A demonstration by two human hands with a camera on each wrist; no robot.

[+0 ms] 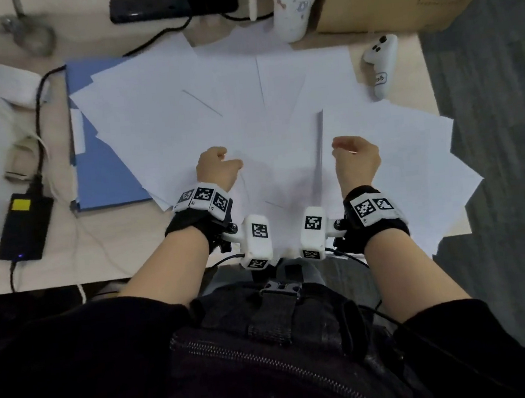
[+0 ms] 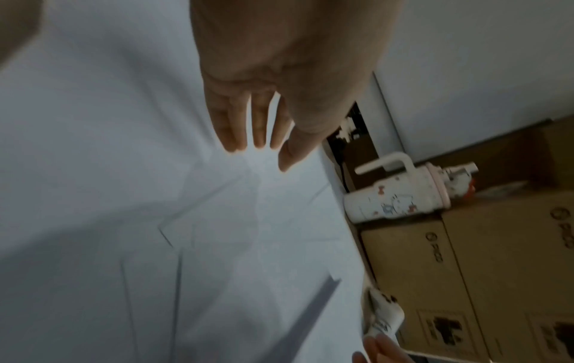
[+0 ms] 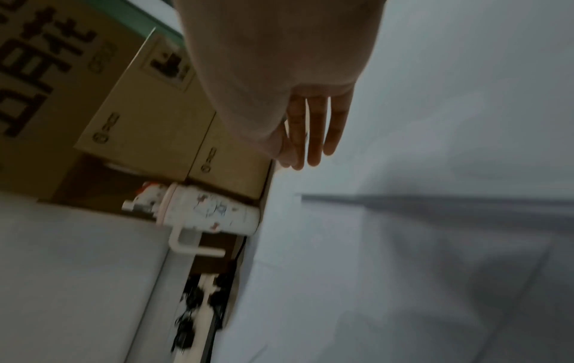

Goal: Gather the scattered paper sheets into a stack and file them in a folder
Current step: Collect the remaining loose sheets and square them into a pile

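The loose white paper sheets (image 1: 244, 103) are best swept inward from the outer edges, starting with those overhanging the right table edge, and squared before lifting. The left hand (image 1: 216, 168) and right hand (image 1: 355, 156) are held just above the sheets, fingers relaxed, nothing grasped. The sheets are fanned, overlapping, across the pale wooden table (image 1: 149, 243), partly covering the flat blue folder (image 1: 102, 170) at left.
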